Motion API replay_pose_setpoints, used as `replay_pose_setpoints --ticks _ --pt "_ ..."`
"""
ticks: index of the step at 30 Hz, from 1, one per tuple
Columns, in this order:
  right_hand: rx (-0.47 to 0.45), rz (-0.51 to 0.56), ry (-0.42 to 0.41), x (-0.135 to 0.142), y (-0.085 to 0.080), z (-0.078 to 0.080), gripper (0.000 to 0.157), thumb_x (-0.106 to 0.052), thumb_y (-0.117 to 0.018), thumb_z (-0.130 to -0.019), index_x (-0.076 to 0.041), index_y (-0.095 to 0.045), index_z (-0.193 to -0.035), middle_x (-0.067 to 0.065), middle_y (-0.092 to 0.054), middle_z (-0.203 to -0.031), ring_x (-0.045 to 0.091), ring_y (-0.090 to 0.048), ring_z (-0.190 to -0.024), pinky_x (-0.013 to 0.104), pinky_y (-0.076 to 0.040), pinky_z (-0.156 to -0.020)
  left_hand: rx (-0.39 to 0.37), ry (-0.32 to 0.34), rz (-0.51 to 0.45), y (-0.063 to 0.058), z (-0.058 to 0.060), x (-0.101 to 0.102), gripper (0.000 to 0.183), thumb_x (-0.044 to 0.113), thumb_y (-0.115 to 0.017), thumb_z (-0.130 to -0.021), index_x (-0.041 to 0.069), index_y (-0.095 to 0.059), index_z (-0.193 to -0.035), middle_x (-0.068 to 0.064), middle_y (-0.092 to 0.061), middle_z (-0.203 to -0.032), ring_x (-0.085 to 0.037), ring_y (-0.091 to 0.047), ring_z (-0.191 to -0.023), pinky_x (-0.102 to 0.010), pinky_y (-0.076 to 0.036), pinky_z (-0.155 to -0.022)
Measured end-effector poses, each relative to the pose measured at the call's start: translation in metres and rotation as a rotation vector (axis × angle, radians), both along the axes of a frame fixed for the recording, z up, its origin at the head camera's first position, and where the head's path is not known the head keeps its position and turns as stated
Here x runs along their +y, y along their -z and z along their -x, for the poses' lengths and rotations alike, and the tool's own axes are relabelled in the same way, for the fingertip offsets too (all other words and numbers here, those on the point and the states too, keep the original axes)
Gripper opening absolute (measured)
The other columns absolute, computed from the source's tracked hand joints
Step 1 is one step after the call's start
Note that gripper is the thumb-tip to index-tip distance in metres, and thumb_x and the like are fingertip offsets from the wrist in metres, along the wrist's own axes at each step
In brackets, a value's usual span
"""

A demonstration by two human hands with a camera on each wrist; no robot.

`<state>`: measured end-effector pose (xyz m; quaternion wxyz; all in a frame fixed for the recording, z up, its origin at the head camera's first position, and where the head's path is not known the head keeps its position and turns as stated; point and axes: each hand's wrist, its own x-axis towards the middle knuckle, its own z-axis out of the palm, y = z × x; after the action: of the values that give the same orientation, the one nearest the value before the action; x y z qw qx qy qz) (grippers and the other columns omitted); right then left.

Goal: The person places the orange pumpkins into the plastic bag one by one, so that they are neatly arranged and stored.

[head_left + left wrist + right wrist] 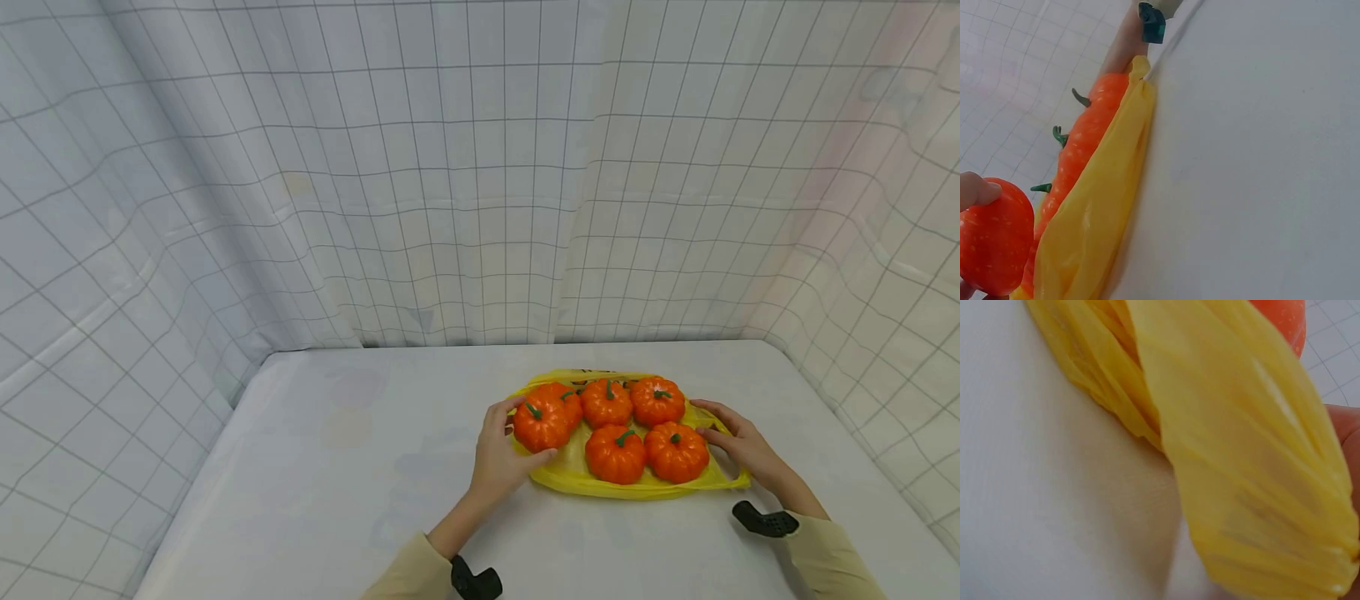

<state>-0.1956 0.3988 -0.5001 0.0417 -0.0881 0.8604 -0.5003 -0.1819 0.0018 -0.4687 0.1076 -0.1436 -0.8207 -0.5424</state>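
My left hand grips a small orange pumpkin with a green stem, thumb on the near side and fingers on the far side. That pumpkin is at the left end of a yellow plastic bag and partly overlaps another pumpkin behind it. Several more orange pumpkins sit in the bag's spread mouth, stems mostly up. At the bag's right end my right hand holds its edge by the handle loop. Yellow film covers most of that hand in the right wrist view.
The bag lies on a white-covered table, right of its middle. A white curtain with a dark grid hangs behind the table and along both sides. Black straps are on both wrists, by the beige sleeves.
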Motion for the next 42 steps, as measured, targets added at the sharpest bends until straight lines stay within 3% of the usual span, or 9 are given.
replay_pose_setpoints --ticks 2,5,10,16,22,30,33,38,42 --pt "-0.012 0.018 0.004 0.000 0.000 0.000 0.053 -0.025 -0.052 -0.099 -0.002 -0.035 -0.144 0.028 -0.029 -0.148 -0.022 -0.029 -0.108 0.072 -0.027 -0.100 0.011 0.009 0.007 0.003 -0.002 0.003 0.076 0.026 -0.086 -0.068 0.009 -0.048 -0.132 -0.008 -0.051 -0.128 -0.022 -0.054 -0.108 -0.039 -0.050 -0.093" --pt "-0.021 0.019 0.011 -0.001 0.000 0.001 0.053 -0.025 -0.052 -0.099 -0.002 -0.035 -0.144 0.031 -0.025 -0.149 -0.018 -0.029 -0.110 0.074 -0.024 -0.100 0.023 0.021 0.019 0.006 -0.005 0.006 0.076 0.024 -0.087 -0.068 0.010 -0.048 -0.131 -0.007 -0.051 -0.129 -0.021 -0.054 -0.108 -0.037 -0.050 -0.095" --pt "-0.027 0.017 0.016 -0.001 -0.001 0.000 0.053 -0.025 -0.052 -0.099 -0.003 -0.035 -0.145 0.030 -0.024 -0.150 0.005 -0.031 -0.127 0.075 -0.021 -0.100 0.008 0.040 0.034 0.011 -0.009 0.011 0.076 0.021 -0.087 -0.067 0.013 -0.048 -0.131 -0.004 -0.049 -0.130 -0.019 -0.053 -0.110 -0.034 -0.049 -0.096" --pt "-0.027 0.028 0.013 -0.001 -0.001 0.000 0.054 -0.025 -0.053 -0.099 -0.003 -0.035 -0.145 0.029 -0.025 -0.149 -0.014 -0.027 -0.114 0.075 -0.020 -0.101 0.013 0.047 0.078 0.015 -0.011 0.014 0.075 0.019 -0.087 -0.065 0.014 -0.049 -0.129 -0.003 -0.049 -0.125 -0.018 -0.051 -0.109 -0.036 -0.049 -0.093" --pt "-0.025 0.020 0.010 0.000 -0.001 0.000 0.054 -0.025 -0.052 -0.099 -0.003 -0.034 -0.145 0.030 -0.024 -0.150 -0.003 -0.030 -0.122 0.075 -0.022 -0.100 0.026 0.061 0.101 0.017 -0.013 0.015 0.075 0.017 -0.087 -0.063 0.014 -0.050 -0.128 -0.003 -0.050 -0.123 -0.018 -0.052 -0.108 -0.037 -0.049 -0.093" --pt "-0.033 0.022 0.009 0.000 -0.001 0.001 0.054 -0.024 -0.052 -0.099 -0.001 -0.033 -0.145 0.032 -0.022 -0.150 0.047 -0.021 -0.134 0.076 -0.020 -0.100 0.037 0.067 0.136 0.020 -0.013 0.015 0.075 0.020 -0.088 -0.063 0.014 -0.052 -0.128 -0.005 -0.053 -0.124 -0.022 -0.055 -0.114 -0.043 -0.050 -0.096" --pt "-0.033 0.020 0.014 0.000 -0.001 0.001 0.054 -0.024 -0.052 -0.099 -0.002 -0.034 -0.145 0.032 -0.023 -0.149 0.028 -0.028 -0.136 0.075 -0.021 -0.100 0.038 0.072 0.153 0.021 -0.012 0.015 0.075 0.021 -0.087 -0.063 0.014 -0.052 -0.128 -0.005 -0.053 -0.124 -0.023 -0.056 -0.114 -0.044 -0.051 -0.095" --pt "-0.026 0.027 0.012 0.000 0.001 0.000 0.054 -0.025 -0.053 -0.099 -0.003 -0.034 -0.145 0.031 -0.024 -0.149 -0.015 -0.027 -0.113 0.075 -0.021 -0.100 0.015 0.075 0.176 0.022 -0.012 0.015 0.075 0.023 -0.087 -0.062 0.013 -0.053 -0.128 -0.006 -0.053 -0.124 -0.024 -0.057 -0.112 -0.043 -0.051 -0.094" --pt "-0.032 0.031 0.011 0.000 0.001 0.000 0.054 -0.023 -0.053 -0.099 -0.002 -0.034 -0.144 0.031 -0.024 -0.149 0.021 -0.030 -0.136 0.076 -0.019 -0.100 0.000 0.073 0.194 0.022 -0.012 0.015 0.075 0.023 -0.088 -0.061 0.013 -0.054 -0.128 -0.006 -0.053 -0.123 -0.025 -0.058 -0.111 -0.043 -0.052 -0.093"
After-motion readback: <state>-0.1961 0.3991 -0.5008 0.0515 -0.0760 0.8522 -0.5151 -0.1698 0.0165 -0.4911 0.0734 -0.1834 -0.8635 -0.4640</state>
